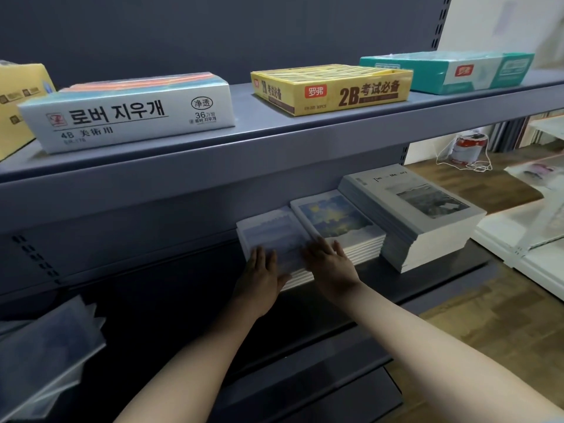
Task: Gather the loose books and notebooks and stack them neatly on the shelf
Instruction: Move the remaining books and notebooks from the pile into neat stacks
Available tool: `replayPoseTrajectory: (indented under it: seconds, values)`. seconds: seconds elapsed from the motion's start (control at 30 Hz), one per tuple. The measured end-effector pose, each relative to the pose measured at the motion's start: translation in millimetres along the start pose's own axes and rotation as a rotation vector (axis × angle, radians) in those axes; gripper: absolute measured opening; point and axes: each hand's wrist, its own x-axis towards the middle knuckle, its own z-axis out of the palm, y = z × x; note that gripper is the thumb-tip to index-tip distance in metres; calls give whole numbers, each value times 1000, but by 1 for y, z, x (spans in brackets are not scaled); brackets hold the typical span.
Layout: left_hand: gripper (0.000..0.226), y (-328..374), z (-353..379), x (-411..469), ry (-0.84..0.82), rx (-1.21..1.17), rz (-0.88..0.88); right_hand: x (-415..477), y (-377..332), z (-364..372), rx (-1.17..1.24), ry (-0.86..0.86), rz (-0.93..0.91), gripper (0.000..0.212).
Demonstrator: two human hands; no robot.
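Observation:
Three stacks of notebooks lie side by side on the middle shelf. The left stack has a pale blue cover. The middle stack shows a blue and yellow picture. The tall grey stack on the right bears a dark photo. My left hand lies flat with straight fingers on the left stack's front left corner. My right hand rests flat on that stack's right side, beside the middle stack. Neither hand grips anything.
On the upper shelf stand a white eraser box, a yellow 2B box, a teal box and a yellow pack at far left. Loose plastic-wrapped notebooks lie lower left. A paint can stands on the wooden floor.

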Motion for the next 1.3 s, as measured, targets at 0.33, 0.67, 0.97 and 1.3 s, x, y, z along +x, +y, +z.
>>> replayPoseTrajectory:
  seconds: [0.33,0.67,0.97,1.3]
  values:
    - [69,-6,4,5,-11,-33,27,6,9,7,101,16,-43,48]
    - [68,-9,8,5,-10,-205,54,-1,-6,6,100,-6,37,55]
    - [68,6,1,-10,17,-22,-67,-7,-11,-5,17,-182,68,61]
    - [67,-78,-4,-100,-66,78,-248,-7,-83,-19,43,-80,-155,53]
